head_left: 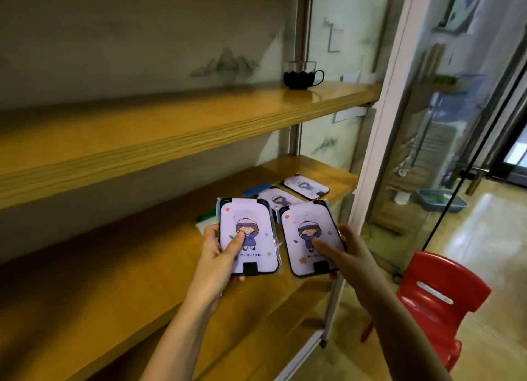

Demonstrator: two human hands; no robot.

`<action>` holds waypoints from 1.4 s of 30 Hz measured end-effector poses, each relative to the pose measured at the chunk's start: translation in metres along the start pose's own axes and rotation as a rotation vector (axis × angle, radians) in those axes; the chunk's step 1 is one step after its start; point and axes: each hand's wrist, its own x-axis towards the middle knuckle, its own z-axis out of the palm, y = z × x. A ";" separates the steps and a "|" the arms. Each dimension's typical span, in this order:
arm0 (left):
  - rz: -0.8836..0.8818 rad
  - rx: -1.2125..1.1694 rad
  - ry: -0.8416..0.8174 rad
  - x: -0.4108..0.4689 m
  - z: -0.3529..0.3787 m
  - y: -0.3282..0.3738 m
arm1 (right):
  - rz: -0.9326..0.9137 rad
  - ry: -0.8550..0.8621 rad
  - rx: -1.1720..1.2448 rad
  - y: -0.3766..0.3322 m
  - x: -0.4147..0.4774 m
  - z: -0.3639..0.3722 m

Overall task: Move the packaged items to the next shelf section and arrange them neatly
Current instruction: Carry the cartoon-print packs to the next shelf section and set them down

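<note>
Two matching packaged items, lilac cards with a cartoon child in a hat, are held face-up side by side just above the lower shelf point(119, 269). The left hand point(221, 251) clamps the left package point(247, 235), thumb across the printed face; the right hand point(340, 253) pinches the right package point(309, 236) the same way. At one o'clock from them, a loose heap point(288, 194) lies on the shelf: two lilac packs show clearly, a blue edge and a green-white corner peek from beneath, so I cannot count all of it. One cup point(299, 75) stands on the upper shelf at twelve, one red chair point(436, 298) at four. The slick wrappers could slide from such light thumb grips, and the two cards may knock edges
</note>
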 end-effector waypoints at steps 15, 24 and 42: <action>0.028 0.061 0.344 0.116 0.108 -0.025 | 0.002 -0.231 -0.102 0.006 0.204 -0.071; -0.061 0.232 0.546 0.167 0.160 -0.035 | 0.015 -0.447 -0.122 0.006 0.291 -0.087; -0.082 1.340 0.733 0.161 0.178 -0.043 | -0.119 -0.489 -0.713 0.013 0.332 -0.068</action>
